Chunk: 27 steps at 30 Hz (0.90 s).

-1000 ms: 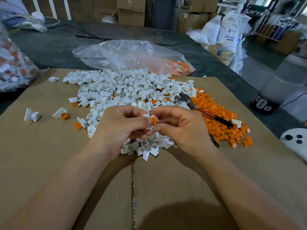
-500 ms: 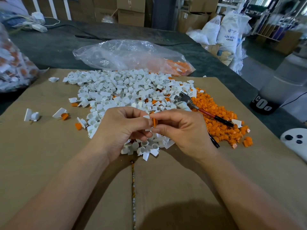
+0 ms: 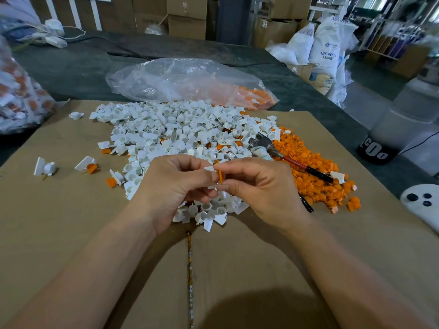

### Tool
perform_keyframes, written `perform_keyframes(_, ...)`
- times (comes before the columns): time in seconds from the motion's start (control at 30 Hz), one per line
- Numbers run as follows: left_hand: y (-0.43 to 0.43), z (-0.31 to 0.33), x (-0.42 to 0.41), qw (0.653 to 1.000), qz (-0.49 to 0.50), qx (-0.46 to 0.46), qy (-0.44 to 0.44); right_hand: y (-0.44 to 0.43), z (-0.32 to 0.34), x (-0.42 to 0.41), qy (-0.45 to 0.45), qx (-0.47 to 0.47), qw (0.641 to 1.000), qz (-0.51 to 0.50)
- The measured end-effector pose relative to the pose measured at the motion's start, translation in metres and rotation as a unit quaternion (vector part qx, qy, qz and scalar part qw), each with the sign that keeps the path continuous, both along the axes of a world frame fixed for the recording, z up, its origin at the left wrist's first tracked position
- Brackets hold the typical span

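Orange disc has turned edge-on since a second ago. Right hand pinches it against the white piece, which the left hand grips, both just above the white pile. Probably lining up the press-fit; not seated yet.

White sack, large print: "ABS RESI…" in dark blue capitals; the end of the word runs into a fold.
White sack, line beneath: begins "ABS"; the rest is too small to read.
White sack, above the print: a blue logo with fine wording, not legible.
Black band at the foot of the grey container on the right: tilted white characters, roughly "C0o", cut off at the left.
Cardboard boxes at the back: small printed marks, too blurred to read.
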<state>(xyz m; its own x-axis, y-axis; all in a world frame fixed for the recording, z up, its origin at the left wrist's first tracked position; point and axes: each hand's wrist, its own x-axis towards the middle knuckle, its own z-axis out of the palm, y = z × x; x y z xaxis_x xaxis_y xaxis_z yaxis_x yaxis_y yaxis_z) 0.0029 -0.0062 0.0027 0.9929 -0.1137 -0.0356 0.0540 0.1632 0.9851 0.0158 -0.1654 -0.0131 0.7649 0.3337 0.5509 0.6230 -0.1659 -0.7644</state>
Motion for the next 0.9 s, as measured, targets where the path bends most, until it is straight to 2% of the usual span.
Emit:
perform_keyframes(0.23,0.0,-0.002,0.001,1.0,-0.005,-0.001,0.001,0.001,-0.001,0.0,-0.033,-0.031,0.999,-0.029)
perform_keyframes(0.33,0.0,-0.002,0.001,1.0,-0.002,-0.006,-0.001,0.0,0.005,-0.003,0.003,-0.04,0.999,-0.001)
perform_keyframes(0.43,0.0,-0.003,0.001,1.0,0.011,-0.015,-0.002,-0.014,0.019,0.0,0.078,-0.067,0.99,-0.094)
perform_keyframes(0.5,0.0,-0.004,0.002,1.0,0.02,-0.022,0.0,-0.033,0.026,0.008,0.099,-0.115,0.968,-0.202)
perform_keyframes(0.57,0.0,-0.005,0.003,0.999,0.025,-0.024,0.001,-0.054,0.029,0.015,0.134,-0.216,0.922,-0.291)
perform_keyframes(0.63,0.0,-0.005,0.004,0.999,0.027,-0.028,0.004,-0.07,0.028,0.021,0.217,-0.329,0.863,-0.316)
perform_keyframes(0.7,0.0,-0.006,0.005,0.999,0.029,-0.034,0.006,-0.076,0.026,0.024,0.275,-0.413,0.816,-0.296)
perform_keyframes(0.77,0.001,-0.007,0.006,0.999,0.03,-0.04,0.006,-0.077,0.023,0.026,0.279,-0.459,0.793,-0.287)
perform_keyframes(0.9,0.002,-0.008,0.006,0.998,0.032,-0.047,0.005,-0.078,0.017,0.031,0.271,-0.463,0.781,-0.319)
